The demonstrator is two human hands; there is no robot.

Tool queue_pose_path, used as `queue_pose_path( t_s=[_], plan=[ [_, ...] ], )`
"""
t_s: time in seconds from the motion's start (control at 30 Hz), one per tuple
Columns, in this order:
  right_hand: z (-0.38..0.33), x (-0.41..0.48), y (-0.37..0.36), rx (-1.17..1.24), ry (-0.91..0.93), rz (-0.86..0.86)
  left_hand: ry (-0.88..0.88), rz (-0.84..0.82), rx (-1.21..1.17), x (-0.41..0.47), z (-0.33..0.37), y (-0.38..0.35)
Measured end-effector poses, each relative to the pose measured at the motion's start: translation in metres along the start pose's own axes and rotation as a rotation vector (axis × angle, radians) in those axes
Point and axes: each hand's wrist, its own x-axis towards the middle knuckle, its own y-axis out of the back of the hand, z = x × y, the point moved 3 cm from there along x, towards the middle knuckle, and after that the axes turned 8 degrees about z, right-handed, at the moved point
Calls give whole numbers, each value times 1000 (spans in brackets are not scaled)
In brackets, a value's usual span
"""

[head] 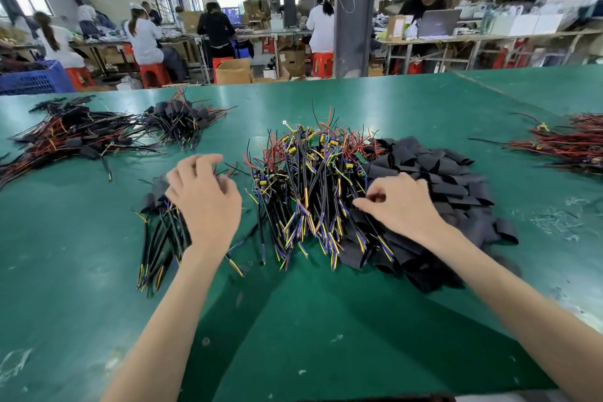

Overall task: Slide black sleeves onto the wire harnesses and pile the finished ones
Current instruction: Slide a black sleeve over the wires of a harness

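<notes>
Two heaps centre: harnesses [310,179], sleeves [440,179] touching at right. Right hand [403,202] curled at their seam, grip unclear; left hand [204,192] loose-fingered over finished pile [156,238]. Risk: tangled wires drag neighbours along.

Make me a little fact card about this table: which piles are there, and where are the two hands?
Surface: green table
Middle pile: wire harnesses, tangled, no sleeves yet
Right pile: black sleeves, touching the middle pile
Near-left pile: sleeved harnesses, a small heap
Left hand: left hand over the sleeved harnesses; grip unclear
Right hand: right hand, fingers curled where wires meet sleeves; hold unclear
</notes>
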Motion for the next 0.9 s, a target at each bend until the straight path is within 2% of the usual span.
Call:
queue_pose_path(
  t_s=[0.17, 0.3, 0.37, 0.47, 0.5, 0.57, 0.63, 0.7, 0.8, 0.9],
  plan=[
    [-10, 7, 1, 172, -105, -32, -250, -96, -222, -21, 48, -6],
    [-1, 6, 17, 706, -323, 54, -243, -165, -430, -32, 74, -7],
    [1, 4, 22, 922, -363, 103, -137, -236, -554, -35, 87, -7],
    [-1, 0, 26, 1056, -319, 170, 179, -480, -754, -34, 109, -17],
    [-3, -1, 26, 1079, -292, 186, 288, -575, -782, -33, 115, -24],
    [-9, -4, 26, 1096, -228, 204, 385, -726, -719, -30, 125, -37],
    [-16, -8, 27, 1135, -145, 197, 472, -800, -681, -25, 130, -47],
    [-23, -13, 28, 1173, -41, 160, 619, -869, -742, -22, 134, -55],
    [-30, -19, 26, 1138, 76, 80, 850, -916, -955, -17, 142, -56],
    [-33, -19, 30, 1117, 104, -33, 1066, -946, -1211, -8, 146, -50]
  ],
)
